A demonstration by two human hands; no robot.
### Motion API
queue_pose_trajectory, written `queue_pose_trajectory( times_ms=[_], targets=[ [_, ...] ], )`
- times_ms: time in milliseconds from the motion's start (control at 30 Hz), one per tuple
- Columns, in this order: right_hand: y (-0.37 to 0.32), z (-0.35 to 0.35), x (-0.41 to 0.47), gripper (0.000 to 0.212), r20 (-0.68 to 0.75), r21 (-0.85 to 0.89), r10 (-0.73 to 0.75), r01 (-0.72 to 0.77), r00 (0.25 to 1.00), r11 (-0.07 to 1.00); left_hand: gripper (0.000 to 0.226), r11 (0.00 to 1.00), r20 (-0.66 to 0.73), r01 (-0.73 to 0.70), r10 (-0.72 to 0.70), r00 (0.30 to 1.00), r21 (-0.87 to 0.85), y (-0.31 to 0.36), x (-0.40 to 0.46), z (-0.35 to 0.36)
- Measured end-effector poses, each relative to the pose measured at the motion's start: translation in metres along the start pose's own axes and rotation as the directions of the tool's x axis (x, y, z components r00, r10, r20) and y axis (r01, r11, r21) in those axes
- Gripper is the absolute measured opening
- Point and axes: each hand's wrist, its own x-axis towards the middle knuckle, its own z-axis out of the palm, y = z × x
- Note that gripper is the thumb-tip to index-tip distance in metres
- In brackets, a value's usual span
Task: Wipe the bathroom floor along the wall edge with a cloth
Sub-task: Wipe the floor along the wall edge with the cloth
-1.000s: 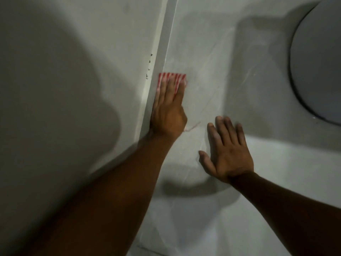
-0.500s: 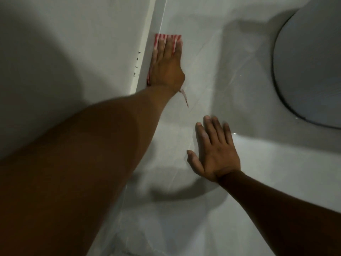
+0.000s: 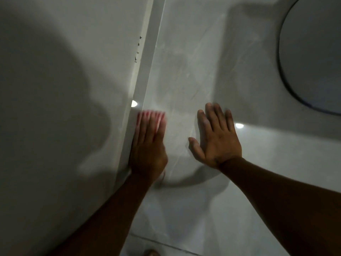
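Observation:
A red-and-white striped cloth (image 3: pixel 145 116) lies on the pale floor tile (image 3: pixel 184 71), right against the white skirting strip (image 3: pixel 147 58) at the foot of the wall (image 3: pixel 64 71). My left hand (image 3: pixel 148 150) presses flat on the cloth with its fingers together; only the cloth's far edge shows past the fingertips, blurred. My right hand (image 3: pixel 216 137) rests palm down on the floor to the right, fingers spread, holding nothing.
A large round grey fixture (image 3: pixel 311 52) fills the upper right. Small dark marks (image 3: pixel 137 50) dot the wall just above the skirting. A tile joint (image 3: pixel 162 242) crosses the floor near the bottom edge, where a toe (image 3: pixel 151 253) shows.
My left hand first pushed the cloth far forward along the skirting, then drew it back toward me. The right hand stayed planted on the floor.

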Motion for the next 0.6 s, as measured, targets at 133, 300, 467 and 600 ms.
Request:
queue_pose_trajectory(
  times_ms=[133,300,467,600],
  targets=[
    [0.0,0.003,-0.001,0.085,-0.016,-0.002,-0.006,0.006,1.0,1.0,0.067,0.999,-0.028,-0.02,0.019,0.999,-0.027,0.003,0.135,-0.006],
    [0.003,0.004,-0.001,0.087,0.003,-0.035,-0.006,0.006,1.0,0.999,0.071,0.998,0.046,0.048,-0.046,0.998,-0.05,0.012,0.2,-0.01],
    [0.002,0.004,0.001,0.088,0.01,-0.042,-0.01,0.011,1.0,0.999,0.062,0.999,-0.002,-0.05,0.05,0.999,-0.015,-0.004,0.093,-0.004],
    [0.004,0.006,0.0,0.088,-0.007,-0.048,-0.02,0.02,1.0,0.999,0.064,0.997,0.061,0.058,-0.055,0.997,-0.044,-0.002,-0.044,-0.004]
  ],
)
